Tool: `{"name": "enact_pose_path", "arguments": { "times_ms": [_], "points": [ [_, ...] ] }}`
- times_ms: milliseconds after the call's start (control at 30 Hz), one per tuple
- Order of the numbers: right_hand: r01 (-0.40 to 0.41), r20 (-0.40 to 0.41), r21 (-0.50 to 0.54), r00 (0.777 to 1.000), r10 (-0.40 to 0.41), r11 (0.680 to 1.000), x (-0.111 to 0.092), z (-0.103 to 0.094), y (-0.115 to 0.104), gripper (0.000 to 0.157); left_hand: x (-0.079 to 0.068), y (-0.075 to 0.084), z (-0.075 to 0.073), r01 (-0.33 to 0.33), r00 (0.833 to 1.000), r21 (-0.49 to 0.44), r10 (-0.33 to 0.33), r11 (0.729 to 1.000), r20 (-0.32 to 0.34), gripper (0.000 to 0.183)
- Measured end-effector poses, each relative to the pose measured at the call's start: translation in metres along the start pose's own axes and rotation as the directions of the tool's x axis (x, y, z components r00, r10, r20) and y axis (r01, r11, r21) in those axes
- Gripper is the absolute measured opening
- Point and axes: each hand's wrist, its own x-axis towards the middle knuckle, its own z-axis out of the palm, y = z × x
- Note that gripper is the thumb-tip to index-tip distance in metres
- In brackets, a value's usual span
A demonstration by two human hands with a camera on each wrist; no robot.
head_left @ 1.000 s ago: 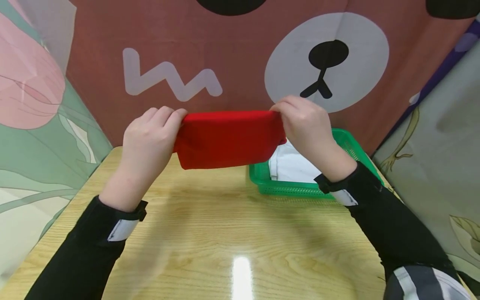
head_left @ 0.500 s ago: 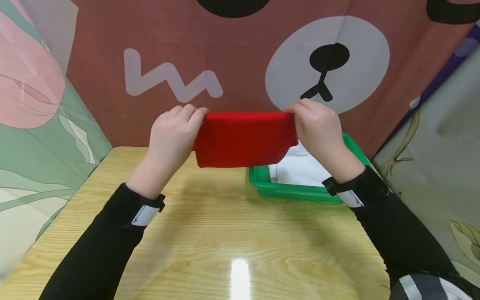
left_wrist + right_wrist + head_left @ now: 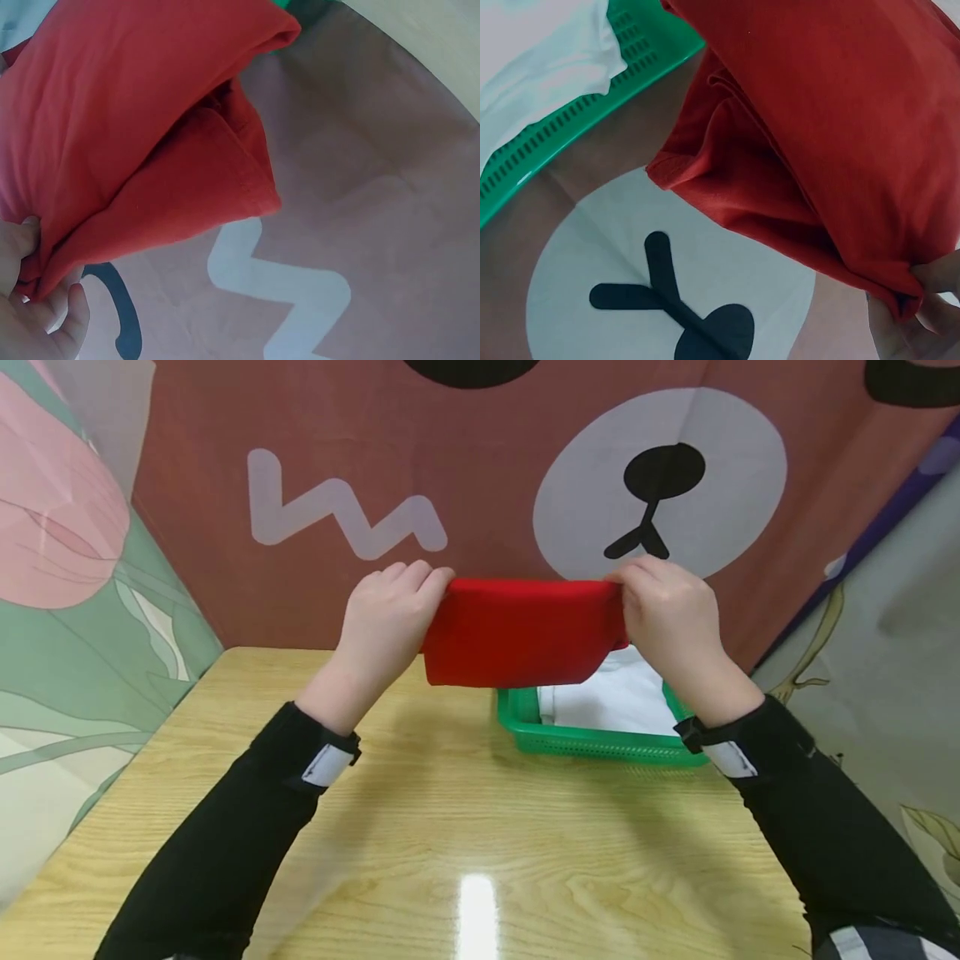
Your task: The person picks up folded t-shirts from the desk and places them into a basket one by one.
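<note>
A folded red cloth (image 3: pixel 525 635) hangs in the air between both hands, its layers showing in the two wrist views. My left hand (image 3: pixel 393 618) pinches its upper left corner; in the left wrist view the thumb and fingers (image 3: pixel 28 234) meet on the bunched edge. At the other end, my right hand (image 3: pixel 667 610) pinches the upper right corner, with fabric (image 3: pixel 904 292) gathered between thumb and fingers in the right wrist view. Behind and below the cloth's right part stands a green basket (image 3: pixel 600 745) holding white folded fabric (image 3: pixel 615 700). The red cloth partly hides the basket.
The basket stands on a wooden table (image 3: pixel 420 827), near its back right. A printed curtain (image 3: pixel 330 410) with a bear's face hangs behind the table. Patterned fabric (image 3: pixel 885 677) hangs on the right, and a floral one (image 3: pixel 82 652) on the left.
Both hands have moved to the right with the red cloth, which now hangs more over the basket. The left hand has travelled farther, so the hands are slightly closer together.
</note>
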Motion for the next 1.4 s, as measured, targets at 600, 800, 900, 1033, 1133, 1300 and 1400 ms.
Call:
{"name": "enact_pose_path", "arguments": {
  "times_ms": [600,800,900,1033,1133,1300,1400],
  "points": [
    [-0.03,-0.015,-0.101,0.999,0.028,0.994,-0.01,-0.019,0.029,0.017,0.03,0.022,0.025,-0.007,0.992,-0.054,0.014,0.999,0.129,0.048],
    [-0.057,0.009,-0.138,0.998,0.059,0.989,-0.015,-0.023,0.037,0.017,0.037,0.029,0.033,-0.031,0.985,-0.063,0.041,0.998,0.167,0.045],
    [-0.068,0.009,-0.157,0.998,0.07,0.985,-0.017,-0.025,0.043,0.018,0.041,0.032,0.038,-0.036,0.981,-0.072,0.049,0.997,0.185,0.045],
    [-0.089,0.009,-0.166,0.996,0.092,0.982,-0.021,-0.027,0.05,0.018,0.048,0.038,0.044,-0.025,0.972,-0.078,0.042,0.997,0.231,0.051],
    [-0.111,0.005,-0.164,0.993,0.114,0.98,-0.023,-0.027,0.056,0.019,0.054,0.042,0.048,-0.018,0.962,-0.078,0.038,0.997,0.271,0.056],
    [-0.122,-0.006,-0.16,0.992,0.123,0.979,-0.024,-0.028,0.064,0.022,0.062,0.046,0.054,-0.011,0.954,-0.066,0.03,0.998,0.297,0.058],
    [-0.134,-0.002,-0.16,0.991,0.135,0.978,-0.024,-0.028,0.067,0.023,0.066,0.046,0.058,-0.009,0.953,-0.054,0.025,0.999,0.303,0.059]
  ]
}}
